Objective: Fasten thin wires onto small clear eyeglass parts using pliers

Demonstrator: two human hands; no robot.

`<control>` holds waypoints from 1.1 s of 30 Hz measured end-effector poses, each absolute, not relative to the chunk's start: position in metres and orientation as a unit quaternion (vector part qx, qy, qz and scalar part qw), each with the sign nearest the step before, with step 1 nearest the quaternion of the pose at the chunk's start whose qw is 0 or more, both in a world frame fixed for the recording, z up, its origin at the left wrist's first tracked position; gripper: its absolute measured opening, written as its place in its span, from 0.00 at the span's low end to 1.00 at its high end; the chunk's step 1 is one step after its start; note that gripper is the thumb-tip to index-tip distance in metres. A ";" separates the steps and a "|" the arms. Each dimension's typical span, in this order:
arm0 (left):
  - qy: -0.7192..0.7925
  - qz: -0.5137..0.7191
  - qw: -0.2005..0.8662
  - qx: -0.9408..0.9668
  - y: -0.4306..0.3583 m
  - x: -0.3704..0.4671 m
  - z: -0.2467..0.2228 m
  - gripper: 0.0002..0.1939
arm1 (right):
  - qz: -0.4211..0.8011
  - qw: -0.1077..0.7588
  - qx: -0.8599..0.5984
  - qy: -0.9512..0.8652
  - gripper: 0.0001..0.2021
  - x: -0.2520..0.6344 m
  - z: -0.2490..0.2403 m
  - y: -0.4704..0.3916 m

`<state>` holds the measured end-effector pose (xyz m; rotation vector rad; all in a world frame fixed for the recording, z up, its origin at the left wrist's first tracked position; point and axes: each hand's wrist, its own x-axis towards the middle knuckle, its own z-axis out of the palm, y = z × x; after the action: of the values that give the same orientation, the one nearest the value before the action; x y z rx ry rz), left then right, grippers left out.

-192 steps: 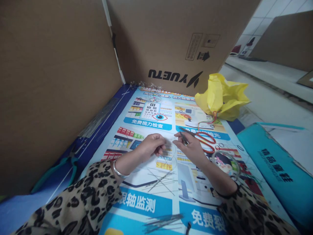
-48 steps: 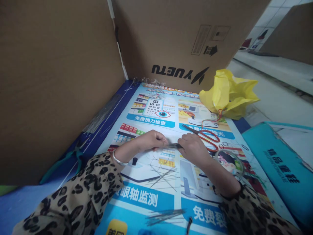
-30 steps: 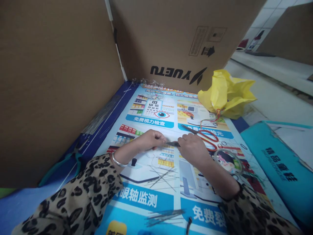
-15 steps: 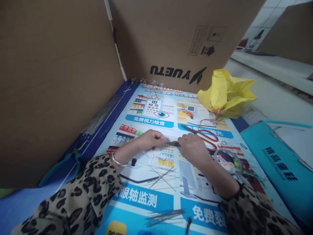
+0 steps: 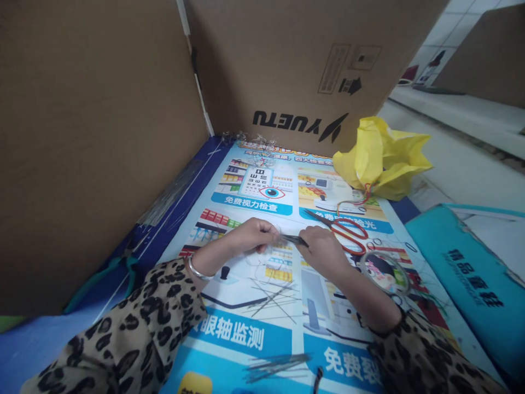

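My left hand is closed in a pinch on a fine wire, which shows only faintly at the fingertips. My right hand wraps round dark pliers. Their slim jaws point left and meet the wire close to my left fingertips; the handles are hidden in the fist. Below the hands, several loose straight wires lie crossed on the printed poster. A bundle of cut wires rests nearer to me. Scissors with orange handles lie just beyond my right hand.
Tall cardboard panels stand at the left and back. Teal-handled pliers lie at left, near more wires. A wire spool sits by my right forearm. A yellow bag and a teal box are on the right.
The pliers' jaws have shifted slightly and more of them shows in front of my right hand. My left hand stays almost in place. The view has moved a little.
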<state>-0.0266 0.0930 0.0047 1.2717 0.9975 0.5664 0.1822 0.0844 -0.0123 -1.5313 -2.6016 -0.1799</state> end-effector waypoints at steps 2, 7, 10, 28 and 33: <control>0.434 0.252 0.658 0.561 0.094 -0.027 0.003 0.10 | -0.061 0.061 -0.498 -0.863 0.09 0.182 -0.013 0.084; 0.433 0.251 0.650 0.572 0.093 -0.027 0.001 0.09 | -0.092 0.059 -0.497 -0.861 0.08 0.181 -0.012 0.082; 0.447 0.251 0.634 0.579 0.093 -0.026 0.001 0.08 | -0.122 0.058 -0.495 -0.858 0.07 0.181 -0.011 0.079; 0.551 0.297 0.501 0.598 0.088 -0.007 -0.013 0.06 | -0.120 0.017 -0.542 -0.832 0.05 0.177 -0.006 0.073; 0.558 0.315 0.492 0.589 0.086 -0.006 -0.012 0.06 | -0.125 0.009 -0.549 -0.826 0.05 0.174 -0.008 0.074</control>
<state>-0.0057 0.0860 -0.0125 1.4300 1.3552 0.7647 0.1744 0.0740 -0.0078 -1.7151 -2.5819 -0.3909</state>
